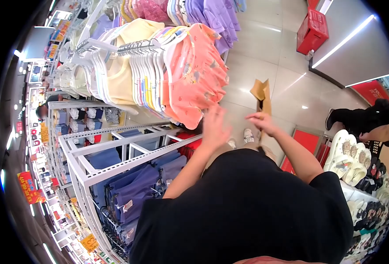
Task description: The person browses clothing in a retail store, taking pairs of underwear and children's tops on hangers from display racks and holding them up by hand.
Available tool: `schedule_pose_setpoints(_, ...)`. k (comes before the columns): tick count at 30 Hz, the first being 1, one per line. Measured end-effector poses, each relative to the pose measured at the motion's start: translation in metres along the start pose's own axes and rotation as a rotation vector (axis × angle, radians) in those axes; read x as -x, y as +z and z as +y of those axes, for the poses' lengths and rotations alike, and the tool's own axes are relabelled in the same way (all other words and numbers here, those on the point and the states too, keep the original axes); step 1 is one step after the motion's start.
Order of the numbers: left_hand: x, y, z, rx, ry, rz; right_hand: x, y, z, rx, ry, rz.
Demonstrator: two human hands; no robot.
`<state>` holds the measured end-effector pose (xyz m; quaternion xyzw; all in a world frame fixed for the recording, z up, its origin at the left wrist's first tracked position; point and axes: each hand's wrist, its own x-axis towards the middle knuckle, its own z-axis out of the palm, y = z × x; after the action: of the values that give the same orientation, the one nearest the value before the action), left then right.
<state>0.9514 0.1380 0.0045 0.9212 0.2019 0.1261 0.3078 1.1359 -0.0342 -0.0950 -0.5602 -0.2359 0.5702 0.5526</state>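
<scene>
Brown in colour, a narrow packet (265, 101) stands roughly upright in front of the wearer, right of centre, above the tiled floor (247, 48). The right hand (265, 124) grips the lower part of the packet, its fingers narrowed around it and one finger extended to the left. The left hand (216, 127) is raised beside the lower edge of a coral garment (199, 75); blur covers the fingers, so their spread and any contact with the fabric cannot be told. The coral garment hangs at the near end of a rail, in line with a close row of white hangers (135, 75) and a cream top (119, 81). Purple garments (212, 20) hang beyond this row. Below the coral garment is a white metal rack (137, 161), with blue-purple garments (133, 189) suspended inside it. The wearer's black shirt (243, 202) occupies the lower centre. At the right, pale clogs (357, 165) sit on a display, near a person in dark clothing (381, 119). Farther forward, a red box (312, 31) stands beside a grey counter (357, 39).
</scene>
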Motion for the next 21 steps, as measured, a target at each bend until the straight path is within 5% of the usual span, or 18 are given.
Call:
schedule_pose_setpoints(5, -0.034, -0.061, -0.045, -0.313, -0.127, 0.462, 0.038, -0.046, -0.052, -0.747, -0.186, -0.114)
schedule_pose_setpoints(8, -0.043, -0.080, -0.080, -0.165, -0.154, 0.460, 0.057, -0.054, -0.071, -1.034, -0.306, -0.725)
schedule_pose_setpoints(11, -0.049, -0.080, -0.101, -0.072, -0.230, 0.477, 0.059, -0.034, -0.090, -0.908, -0.374, -1.049)
schedule_pose_setpoints(21, -0.075, -0.087, -0.143, 0.143, -0.295, 0.372, 0.059, 0.017, -0.128, -0.806, -0.458, -0.833)
